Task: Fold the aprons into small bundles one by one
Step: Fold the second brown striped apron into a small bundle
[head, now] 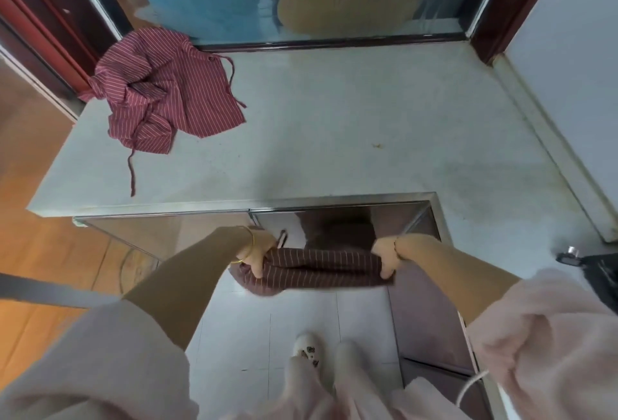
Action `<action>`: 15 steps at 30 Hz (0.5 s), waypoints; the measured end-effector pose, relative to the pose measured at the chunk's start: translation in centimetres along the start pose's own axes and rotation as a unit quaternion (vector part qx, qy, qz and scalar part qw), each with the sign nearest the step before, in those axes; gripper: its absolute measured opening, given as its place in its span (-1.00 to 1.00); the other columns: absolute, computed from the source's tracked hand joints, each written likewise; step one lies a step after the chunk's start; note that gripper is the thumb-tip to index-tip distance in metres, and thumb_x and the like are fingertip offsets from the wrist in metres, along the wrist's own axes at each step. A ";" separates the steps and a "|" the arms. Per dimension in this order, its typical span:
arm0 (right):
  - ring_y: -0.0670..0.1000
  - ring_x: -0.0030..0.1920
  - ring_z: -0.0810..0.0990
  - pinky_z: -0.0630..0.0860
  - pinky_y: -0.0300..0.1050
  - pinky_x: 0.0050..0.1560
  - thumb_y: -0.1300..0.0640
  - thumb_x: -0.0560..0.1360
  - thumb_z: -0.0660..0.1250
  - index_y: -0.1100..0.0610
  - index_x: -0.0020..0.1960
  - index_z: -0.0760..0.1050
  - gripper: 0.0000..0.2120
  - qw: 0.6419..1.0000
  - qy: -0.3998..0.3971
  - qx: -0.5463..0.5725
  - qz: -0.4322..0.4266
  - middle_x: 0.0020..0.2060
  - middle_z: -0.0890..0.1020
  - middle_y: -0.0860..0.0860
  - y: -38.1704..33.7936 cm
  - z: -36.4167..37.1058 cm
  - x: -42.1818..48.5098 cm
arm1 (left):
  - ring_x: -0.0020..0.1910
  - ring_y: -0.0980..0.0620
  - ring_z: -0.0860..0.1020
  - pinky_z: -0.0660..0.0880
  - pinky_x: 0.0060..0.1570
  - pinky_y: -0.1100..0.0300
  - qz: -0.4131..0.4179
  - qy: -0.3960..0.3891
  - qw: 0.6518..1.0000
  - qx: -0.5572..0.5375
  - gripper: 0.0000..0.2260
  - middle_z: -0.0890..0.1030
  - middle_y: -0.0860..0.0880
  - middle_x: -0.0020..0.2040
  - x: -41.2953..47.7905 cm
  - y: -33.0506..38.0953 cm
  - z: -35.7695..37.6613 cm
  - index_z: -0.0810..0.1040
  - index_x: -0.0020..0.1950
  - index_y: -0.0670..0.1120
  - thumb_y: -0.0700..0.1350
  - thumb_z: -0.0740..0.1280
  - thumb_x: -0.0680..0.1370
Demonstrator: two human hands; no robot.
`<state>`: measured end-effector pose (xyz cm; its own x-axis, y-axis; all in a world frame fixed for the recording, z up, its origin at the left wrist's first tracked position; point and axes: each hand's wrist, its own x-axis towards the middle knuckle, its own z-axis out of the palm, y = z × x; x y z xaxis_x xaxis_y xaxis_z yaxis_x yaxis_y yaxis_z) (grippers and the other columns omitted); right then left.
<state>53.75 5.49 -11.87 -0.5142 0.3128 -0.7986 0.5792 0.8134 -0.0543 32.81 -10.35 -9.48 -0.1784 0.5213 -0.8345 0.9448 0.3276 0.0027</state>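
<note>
Head view, near field: what do the hands hold?

— Left hand point(257, 254) and right hand point(388, 257) each grip one end of the folded apron point(321, 265), fingers curled over its edge. It hangs stretched between them, off the tabletop point(334, 118), in front of the cabinet front point(167, 235).

— Far field?

— Second apron point(167, 91) lies crumpled at the tabletop's far left corner. One tie point(131, 168) trails toward the near edge.
</note>
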 end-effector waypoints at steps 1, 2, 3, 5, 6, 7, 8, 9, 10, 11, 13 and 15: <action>0.10 0.04 0.59 0.55 -0.05 0.10 0.26 0.49 0.29 0.16 0.09 0.55 -0.81 0.999 -0.036 -0.015 0.004 0.02 0.60 0.11 0.1 0.7 0.0 | 0.00 -0.09 0.57 0.53 0.09 0.04 0.001 -0.052 0.998 -0.035 -0.70 0.60 -0.09 0.00 0.2 -0.1 0.7 0.53 0.13 -0.13 -0.18 0.43 0.42; 0.10 0.07 0.59 0.54 -0.05 0.10 0.27 0.51 0.25 0.15 0.11 0.55 -0.79 0.999 0.017 0.026 0.014 0.05 0.61 0.10 0.3 0.8 0.1 | -0.05 -0.05 0.57 0.53 0.04 0.10 -0.001 -0.037 0.998 -0.045 -0.74 0.61 -0.09 -0.01 0.4 -0.4 1.0 0.54 0.09 -0.12 -0.19 0.43 0.41; 0.11 0.09 0.58 0.52 -0.04 0.12 0.30 0.53 0.21 0.13 0.14 0.55 -0.75 0.988 0.116 0.091 0.045 0.09 0.61 0.10 0.6 0.4 0.3 | -0.06 -0.05 0.56 0.52 0.01 0.12 -0.002 0.028 0.998 -0.055 -0.78 0.61 -0.09 -0.02 0.6 -0.7 0.7 0.54 0.06 -0.11 -0.19 0.40 0.43; 0.12 0.16 0.55 0.40 0.02 0.27 0.32 0.53 0.18 0.06 0.21 0.52 -0.66 0.917 0.351 0.159 0.102 0.13 0.60 0.07 0.4 -0.9 0.1 | -0.08 -0.08 0.56 0.47 -0.09 0.09 -0.039 0.236 0.963 -0.123 -0.88 0.59 -0.07 -0.08 0.8 -1.2 -0.8 0.50 0.03 -0.10 -0.19 0.29 0.50; 0.12 0.21 0.52 0.27 0.05 0.36 0.35 0.50 0.21 0.06 0.24 0.51 -0.62 0.862 0.465 0.163 0.119 0.14 0.60 0.07 0.2 -1.2 0.0 | -0.12 -0.08 0.55 0.45 -0.15 0.08 -0.061 0.358 0.920 -0.148 -0.91 0.55 -0.05 -0.13 0.6 -1.4 -1.5 0.47 0.01 -0.09 -0.20 0.24 0.52; 0.13 0.26 0.49 0.16 0.07 0.42 0.39 0.46 0.24 0.09 0.27 0.49 -0.57 0.803 0.559 0.166 0.120 0.17 0.59 0.09 0.1 -1.3 0.3 | -0.17 -0.08 0.53 0.43 -0.20 0.07 -0.069 0.467 0.867 -0.160 -0.92 0.51 -0.05 -0.15 0.5 -1.4 -1.9 0.44 0.00 -0.09 -0.23 0.23 0.53; 0.16 0.28 0.47 0.15 0.08 0.43 0.43 0.42 0.27 0.14 0.28 0.47 -0.54 0.768 0.604 0.175 0.123 0.18 0.57 0.12 -0.3 -1.5 0.2 | -0.18 -0.10 0.53 0.45 -0.21 0.04 -0.075 0.514 0.841 -0.153 -0.90 0.52 -0.05 -0.15 0.8 -1.4 -1.8 0.44 0.01 -0.10 -0.25 0.23 0.53; 0.17 0.25 0.49 0.23 0.07 0.39 0.44 0.40 0.28 0.18 0.27 0.46 -0.54 0.794 0.572 0.174 0.111 0.18 0.56 0.14 -0.4 -1.0 0.5 | -0.14 -0.13 0.55 0.49 -0.16 0.01 -0.065 0.495 0.855 -0.139 -0.86 0.56 -0.06 -0.12 0.9 -1.5 -1.6 0.46 0.05 -0.10 -0.26 0.24 0.52; 0.15 0.14 0.54 0.37 0.03 0.30 0.43 0.42 0.28 0.20 0.21 0.48 -0.62 0.878 0.453 0.134 0.079 0.14 0.56 0.16 -0.6 -0.4 0.3 | -0.06 -0.13 0.56 0.52 -0.05 -0.02 -0.034 0.400 0.911 -0.088 -0.82 0.59 -0.06 -0.07 1.5 -1.8 -1.0 0.49 0.11 -0.08 -0.24 0.26 0.52; 0.10 -0.01 0.58 0.48 0.00 0.17 0.39 0.47 0.27 0.23 0.11 0.49 -0.76 0.963 0.253 0.076 0.055 0.08 0.57 0.16 -1.1 0.4 -0.1 | 0.00 -0.11 0.55 0.51 0.05 0.01 0.003 0.254 0.967 -0.023 -0.76 0.60 -0.05 -0.02 1.5 -1.5 0.0 0.50 0.17 -0.06 -0.20 0.30 0.51; 0.08 -0.10 0.59 0.54 -0.06 0.03 0.31 0.54 0.23 0.27 0.05 0.47 -0.89 0.998 -0.039 0.028 0.051 0.11 0.57 0.17 -1.1 1.0 -1.1 | -0.01 -0.06 0.55 0.49 0.00 0.15 0.023 0.025 0.999 0.017 -0.73 0.55 -0.01 -0.06 1.6 -1.3 1.2 0.51 0.15 -0.11 -0.15 0.39 0.46; 0.14 0.15 0.55 0.48 -0.05 0.16 0.34 0.54 0.18 0.28 0.23 0.47 -0.72 0.992 0.069 0.081 0.067 0.23 0.53 0.15 -0.2 -0.3 -0.6 | -0.08 -0.07 0.56 0.46 -0.14 0.18 0.046 0.042 0.998 -0.025 -0.78 0.53 -0.01 -0.16 1.5 -1.8 0.3 0.51 0.05 -0.14 -0.13 0.42 0.45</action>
<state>53.73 5.30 -11.16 -0.5011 0.4855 -0.7164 0.7359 0.6746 -0.0576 30.97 -10.45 -10.89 -0.1162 0.6137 -0.7809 0.9436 0.3137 0.1061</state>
